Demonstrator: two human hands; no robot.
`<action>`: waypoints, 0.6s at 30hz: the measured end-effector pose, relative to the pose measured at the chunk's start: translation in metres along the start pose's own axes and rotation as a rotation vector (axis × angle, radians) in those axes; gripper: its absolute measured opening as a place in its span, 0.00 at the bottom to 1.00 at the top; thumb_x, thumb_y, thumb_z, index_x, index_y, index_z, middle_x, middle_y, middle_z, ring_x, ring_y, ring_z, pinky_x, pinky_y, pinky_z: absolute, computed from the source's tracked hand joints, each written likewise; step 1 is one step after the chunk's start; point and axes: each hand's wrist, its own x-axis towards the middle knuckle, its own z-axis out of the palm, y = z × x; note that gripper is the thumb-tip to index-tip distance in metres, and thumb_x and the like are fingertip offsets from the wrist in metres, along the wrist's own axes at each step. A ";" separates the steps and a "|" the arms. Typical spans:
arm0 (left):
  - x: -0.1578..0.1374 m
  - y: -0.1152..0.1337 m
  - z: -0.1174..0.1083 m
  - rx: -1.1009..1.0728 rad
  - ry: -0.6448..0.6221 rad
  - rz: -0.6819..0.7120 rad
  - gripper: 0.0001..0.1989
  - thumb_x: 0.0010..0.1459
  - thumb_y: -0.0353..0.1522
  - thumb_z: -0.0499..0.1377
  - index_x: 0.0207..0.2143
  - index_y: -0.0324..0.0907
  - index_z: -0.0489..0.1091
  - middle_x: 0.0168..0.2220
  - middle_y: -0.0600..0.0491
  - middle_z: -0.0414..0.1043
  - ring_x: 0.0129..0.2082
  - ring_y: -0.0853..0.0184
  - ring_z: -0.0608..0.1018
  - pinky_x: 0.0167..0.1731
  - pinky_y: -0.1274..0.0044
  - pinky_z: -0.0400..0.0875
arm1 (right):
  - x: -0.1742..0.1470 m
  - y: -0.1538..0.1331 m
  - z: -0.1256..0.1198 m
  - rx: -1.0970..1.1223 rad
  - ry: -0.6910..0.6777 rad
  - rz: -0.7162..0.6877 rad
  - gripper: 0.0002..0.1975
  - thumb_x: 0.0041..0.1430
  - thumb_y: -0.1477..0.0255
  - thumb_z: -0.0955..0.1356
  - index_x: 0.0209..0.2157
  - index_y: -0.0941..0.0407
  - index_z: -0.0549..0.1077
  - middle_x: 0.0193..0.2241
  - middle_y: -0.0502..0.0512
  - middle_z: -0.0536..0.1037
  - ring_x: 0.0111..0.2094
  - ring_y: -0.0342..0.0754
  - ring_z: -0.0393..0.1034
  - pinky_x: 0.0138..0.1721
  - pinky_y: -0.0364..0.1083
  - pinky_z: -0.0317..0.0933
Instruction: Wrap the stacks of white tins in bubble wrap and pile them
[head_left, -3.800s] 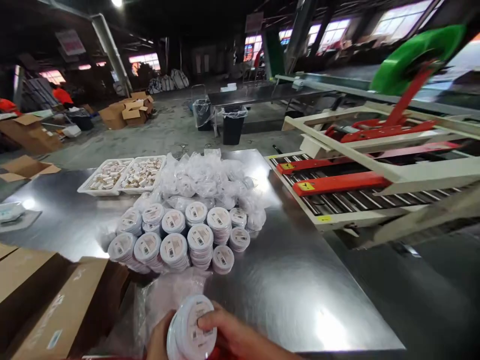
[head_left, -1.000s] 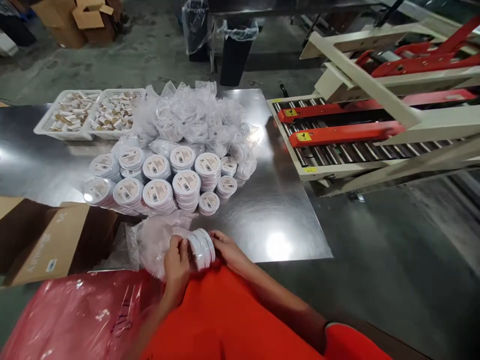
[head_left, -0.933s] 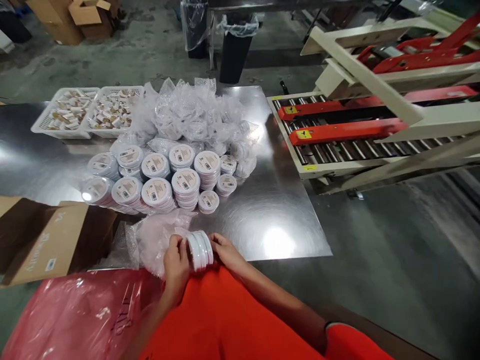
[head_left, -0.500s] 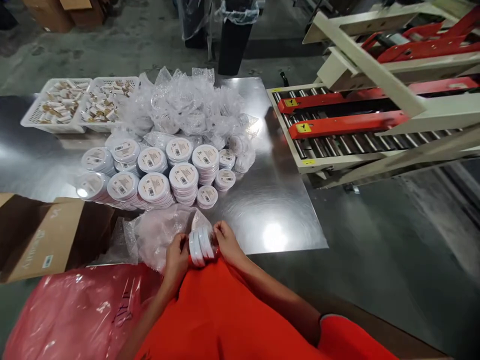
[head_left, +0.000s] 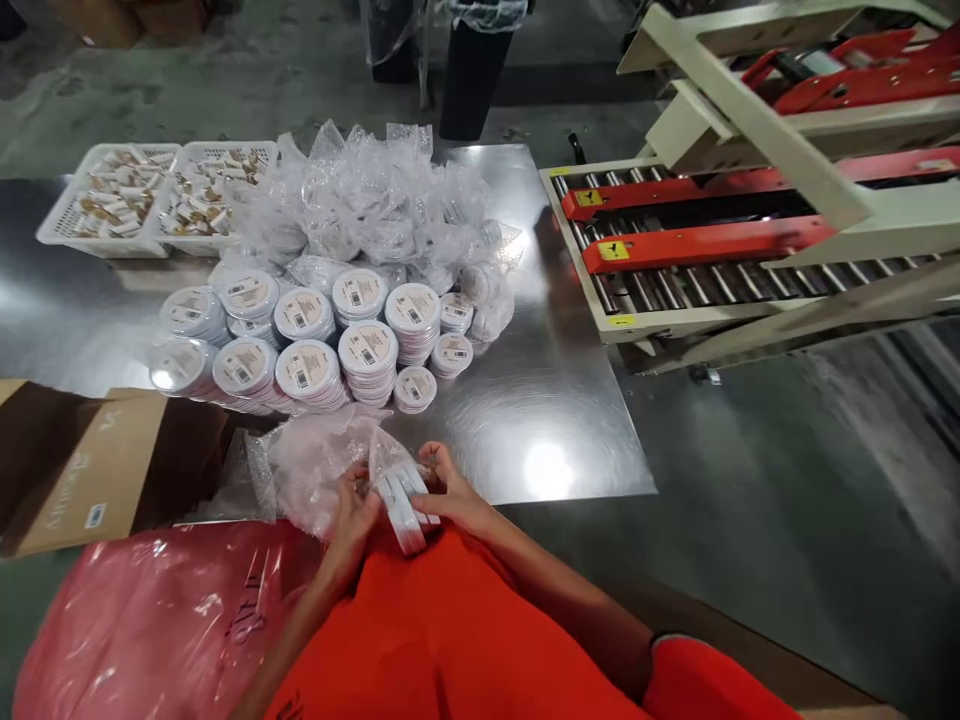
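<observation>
In front of my body, a small stack of white round discs (head_left: 405,510) sits tilted, its upper end inside a clear bubble bag (head_left: 388,455). My left hand (head_left: 352,515) is closed on the bag's left side. On the other side, my right hand (head_left: 454,495) pinches the bag's edge and presses its thumb against the discs. Just beyond lie more loose bubble bags (head_left: 311,460). Farther up the table stand several stacks of round discs (head_left: 367,350) with barcode labels on top. Behind these is a heap of bubble-bagged discs (head_left: 375,200).
Two white baskets (head_left: 52,225) of small white-and-brown pieces stand at the table's far left. An open cardboard box (head_left: 112,470) and a pink plastic bag (head_left: 150,620) are at my left. A roller conveyor (head_left: 622,325) with red bars adjoins the metal table (head_left: 577,430) at right.
The discs have tilted and slid partly into the bubble bag, which now stands over their upper end. My right thumb has come onto the discs. The view has shifted slightly.
</observation>
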 end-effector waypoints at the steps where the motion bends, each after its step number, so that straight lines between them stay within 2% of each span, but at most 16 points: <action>1: -0.003 -0.001 0.001 -0.032 -0.049 0.004 0.34 0.42 0.44 0.69 0.48 0.46 0.57 0.43 0.48 0.74 0.41 0.57 0.78 0.41 0.68 0.73 | 0.001 0.001 0.000 -0.002 0.036 0.016 0.31 0.41 0.62 0.77 0.40 0.50 0.56 0.29 0.44 0.67 0.28 0.42 0.61 0.28 0.41 0.53; 4: -0.005 0.000 0.007 -0.089 -0.104 -0.010 0.43 0.36 0.33 0.73 0.51 0.47 0.52 0.45 0.49 0.72 0.43 0.58 0.78 0.44 0.68 0.72 | 0.007 0.002 0.005 -0.051 0.216 0.008 0.25 0.42 0.59 0.75 0.33 0.52 0.58 0.24 0.42 0.63 0.24 0.41 0.56 0.26 0.41 0.50; 7: -0.003 0.006 0.013 -0.209 -0.085 -0.019 0.42 0.36 0.31 0.73 0.49 0.48 0.53 0.43 0.52 0.72 0.41 0.61 0.78 0.41 0.69 0.73 | 0.016 0.002 0.010 -0.113 0.338 -0.061 0.24 0.42 0.56 0.75 0.28 0.53 0.59 0.22 0.42 0.60 0.24 0.40 0.53 0.25 0.41 0.48; 9: -0.001 0.012 0.013 -0.302 -0.124 -0.025 0.41 0.34 0.31 0.73 0.49 0.49 0.56 0.45 0.52 0.73 0.42 0.60 0.78 0.40 0.70 0.74 | 0.021 -0.001 0.009 -0.102 0.346 -0.067 0.22 0.45 0.53 0.72 0.28 0.53 0.61 0.21 0.43 0.60 0.23 0.41 0.52 0.25 0.42 0.48; 12: 0.000 0.018 0.008 -0.350 -0.215 -0.071 0.43 0.32 0.28 0.73 0.52 0.48 0.60 0.48 0.50 0.73 0.46 0.59 0.77 0.41 0.71 0.74 | 0.026 -0.006 0.003 -0.164 0.268 -0.053 0.18 0.52 0.54 0.68 0.33 0.53 0.65 0.21 0.44 0.62 0.22 0.42 0.54 0.24 0.42 0.50; 16: 0.002 0.019 0.003 -0.241 -0.218 -0.062 0.45 0.33 0.26 0.73 0.55 0.46 0.60 0.52 0.48 0.72 0.50 0.57 0.76 0.47 0.70 0.72 | 0.026 -0.013 -0.003 -0.601 0.263 -0.211 0.07 0.56 0.64 0.65 0.31 0.53 0.69 0.25 0.49 0.70 0.27 0.45 0.61 0.32 0.45 0.54; 18: 0.004 0.018 0.003 -0.170 -0.195 -0.024 0.46 0.35 0.26 0.72 0.58 0.46 0.58 0.52 0.47 0.71 0.52 0.56 0.75 0.49 0.69 0.71 | 0.025 -0.012 -0.002 -0.710 0.306 -0.287 0.06 0.57 0.67 0.63 0.29 0.53 0.68 0.28 0.51 0.71 0.31 0.47 0.63 0.35 0.46 0.55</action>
